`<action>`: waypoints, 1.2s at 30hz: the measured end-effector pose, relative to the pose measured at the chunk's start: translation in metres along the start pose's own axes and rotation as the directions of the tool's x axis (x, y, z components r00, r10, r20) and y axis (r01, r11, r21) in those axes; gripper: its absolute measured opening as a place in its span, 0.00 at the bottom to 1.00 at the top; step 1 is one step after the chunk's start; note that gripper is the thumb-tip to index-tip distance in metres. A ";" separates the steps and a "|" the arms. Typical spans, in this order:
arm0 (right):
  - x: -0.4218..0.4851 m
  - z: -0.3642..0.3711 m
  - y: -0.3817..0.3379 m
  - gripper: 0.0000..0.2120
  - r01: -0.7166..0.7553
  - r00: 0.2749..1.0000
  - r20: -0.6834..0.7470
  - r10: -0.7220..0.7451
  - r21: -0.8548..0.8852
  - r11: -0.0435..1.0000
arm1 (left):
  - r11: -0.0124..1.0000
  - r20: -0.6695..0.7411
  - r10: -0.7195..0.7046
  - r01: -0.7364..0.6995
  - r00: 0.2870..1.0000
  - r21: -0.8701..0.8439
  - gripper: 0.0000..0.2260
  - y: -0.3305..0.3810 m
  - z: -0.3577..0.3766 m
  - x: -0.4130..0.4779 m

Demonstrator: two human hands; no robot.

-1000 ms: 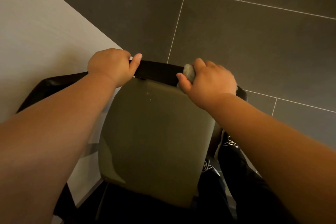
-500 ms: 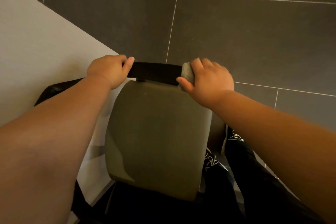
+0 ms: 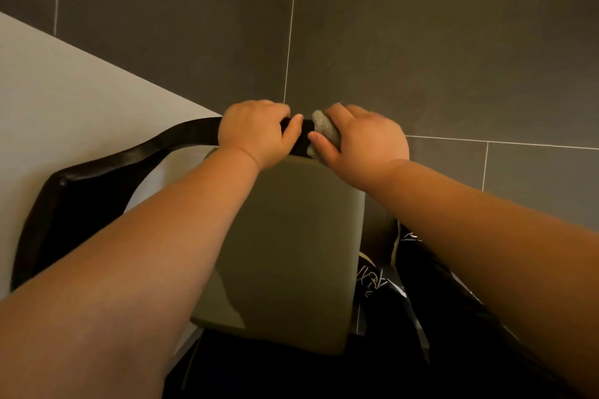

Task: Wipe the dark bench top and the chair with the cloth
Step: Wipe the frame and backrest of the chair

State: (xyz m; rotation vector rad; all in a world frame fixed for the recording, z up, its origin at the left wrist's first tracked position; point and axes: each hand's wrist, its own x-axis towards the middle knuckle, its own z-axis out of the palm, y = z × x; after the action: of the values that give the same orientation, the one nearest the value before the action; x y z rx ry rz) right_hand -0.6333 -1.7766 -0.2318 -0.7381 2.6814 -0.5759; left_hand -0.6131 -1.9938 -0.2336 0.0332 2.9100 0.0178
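Observation:
A chair with an olive-green seat pad [image 3: 291,253] and a black curved backrest rail [image 3: 129,162] stands below me. My left hand [image 3: 256,133] grips the top of the black rail, fingers curled over it. Right beside it, my right hand [image 3: 363,146] holds a bunched grey cloth [image 3: 324,128] pressed against the same rail. The two hands are nearly touching. The dark bench top is not in view.
A pale table top [image 3: 64,100] fills the left side, with the chair's rail curving against its edge. Dark grey floor tiles [image 3: 421,58] lie beyond the chair. My dark trousers and shoes [image 3: 389,278] show at the lower right.
My right hand slid the cloth leftward along the black rail toward my left hand, closing the gap between them. The view also shifted, so the chair sits further right in frame.

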 end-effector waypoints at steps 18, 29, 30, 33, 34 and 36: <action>-0.008 -0.006 0.024 0.16 -0.041 0.999 0.032 0.035 0.218 0.975 | 1.000 -0.031 -0.018 0.017 0.999 -0.026 0.23 0.004 0.003 -0.002; 0.051 -0.017 -0.009 0.27 -0.188 0.895 0.424 0.141 0.071 0.980 | 0.999 -0.039 -0.025 0.023 0.999 -0.045 0.25 0.000 0.004 -0.002; 0.039 -0.015 -0.006 0.26 -0.173 0.933 0.326 0.154 0.028 0.985 | 0.999 -0.038 -0.025 0.024 0.999 -0.044 0.25 0.000 0.005 -0.002; -0.019 -0.004 0.010 0.17 -0.199 0.980 0.004 0.200 0.122 0.972 | 0.998 -0.043 -0.025 0.022 0.999 -0.065 0.24 0.001 0.004 -0.004; -0.035 -0.001 0.014 0.18 -0.232 0.970 -0.025 0.243 0.217 0.948 | 0.997 -0.049 -0.024 0.020 0.999 -0.072 0.24 0.000 0.004 -0.005; -0.049 0.005 0.017 0.24 -0.266 0.959 -0.029 0.282 0.256 0.930 | 0.997 -0.059 -0.016 0.011 0.998 -0.079 0.23 -0.001 0.004 -0.005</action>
State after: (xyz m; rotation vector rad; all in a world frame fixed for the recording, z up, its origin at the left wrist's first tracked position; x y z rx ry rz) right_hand -0.5976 -1.7384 -0.2349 -0.2733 2.6375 -0.8531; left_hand -0.6073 -1.9949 -0.2366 0.0000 2.9658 0.1333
